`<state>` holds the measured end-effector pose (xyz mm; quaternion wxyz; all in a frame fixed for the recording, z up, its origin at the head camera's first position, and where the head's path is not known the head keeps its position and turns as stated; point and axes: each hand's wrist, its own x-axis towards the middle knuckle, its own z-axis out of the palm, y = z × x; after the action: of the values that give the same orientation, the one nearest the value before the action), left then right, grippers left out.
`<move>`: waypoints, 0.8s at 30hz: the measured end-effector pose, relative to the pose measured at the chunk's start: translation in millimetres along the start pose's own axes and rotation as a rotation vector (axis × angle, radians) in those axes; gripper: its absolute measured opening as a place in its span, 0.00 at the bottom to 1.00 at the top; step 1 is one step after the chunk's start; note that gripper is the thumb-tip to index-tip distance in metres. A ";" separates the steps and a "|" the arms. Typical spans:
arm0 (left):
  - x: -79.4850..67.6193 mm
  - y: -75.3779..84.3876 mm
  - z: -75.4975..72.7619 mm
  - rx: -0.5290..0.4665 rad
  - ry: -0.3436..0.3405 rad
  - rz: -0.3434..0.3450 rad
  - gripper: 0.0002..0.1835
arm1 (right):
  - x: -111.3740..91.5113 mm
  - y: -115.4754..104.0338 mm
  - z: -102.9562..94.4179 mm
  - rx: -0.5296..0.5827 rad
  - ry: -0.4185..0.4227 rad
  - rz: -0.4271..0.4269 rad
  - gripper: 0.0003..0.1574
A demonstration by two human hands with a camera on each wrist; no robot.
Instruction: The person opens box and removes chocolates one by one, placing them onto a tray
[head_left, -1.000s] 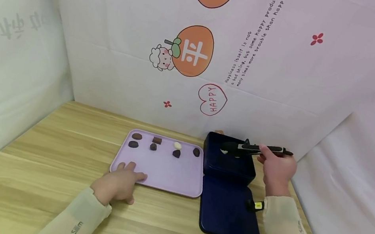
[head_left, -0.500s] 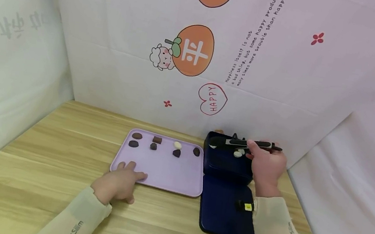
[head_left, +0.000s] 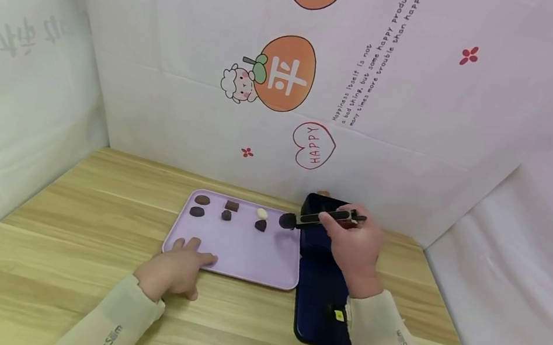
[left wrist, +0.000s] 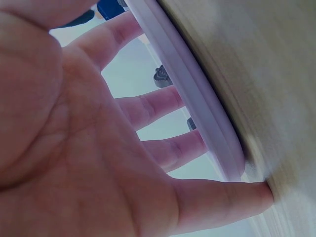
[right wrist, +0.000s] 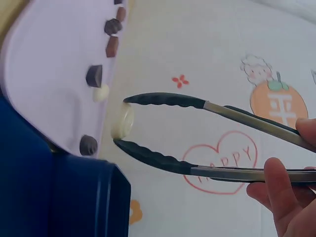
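Wood worktop (head_left: 60, 236) w/ white printed backdrop (head_left: 422, 116)
Backdrop stands right behind worktop: orange fruit cartoon (head_left: 285, 73), red "HAPPY" heart (head_left: 313, 146) below it, small red flowers. Plain white panels either side of worktop; even light.

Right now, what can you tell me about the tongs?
The tongs have two long silvery metal arms with dark, ridged, rubbery-looking tips. The right hand grips them near the handle end. They lie almost level, tips pointing toward the purple tray, reaching out from over the dark blue box. Between the tips sits a small, round, cream-coloured candy, pinched from both sides.
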<state>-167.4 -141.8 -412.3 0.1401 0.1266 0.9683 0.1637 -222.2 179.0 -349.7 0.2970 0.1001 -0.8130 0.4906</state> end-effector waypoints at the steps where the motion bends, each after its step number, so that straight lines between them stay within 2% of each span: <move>1: 0.0 0.1 -0.1 0.000 0.000 -0.001 0.44 | -1.1 0.4 3.1 -0.034 -0.005 -0.022 0.20; 9: 0.4 0.8 -0.2 0.001 -0.003 -0.005 0.44 | -9.6 4.9 28.5 -0.261 0.013 -0.246 0.26; 13: -0.1 0.5 -0.3 0.001 -0.003 -0.004 0.44 | -11.7 3.7 36.1 -0.314 0.027 -0.305 0.26; 17: -0.9 0.4 -0.5 -0.008 -0.005 -0.008 0.44 | -12.7 0.7 37.5 -0.291 0.030 -0.311 0.27; 24: 0.2 -0.1 0.9 -0.016 -0.005 -0.010 0.44 | -16.6 -2.7 35.7 -0.251 0.010 -0.244 0.23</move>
<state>-167.3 -141.5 -413.2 0.1446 0.1209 0.9672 0.1704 -221.4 144.9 -369.6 0.3688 0.1576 -0.8482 0.3460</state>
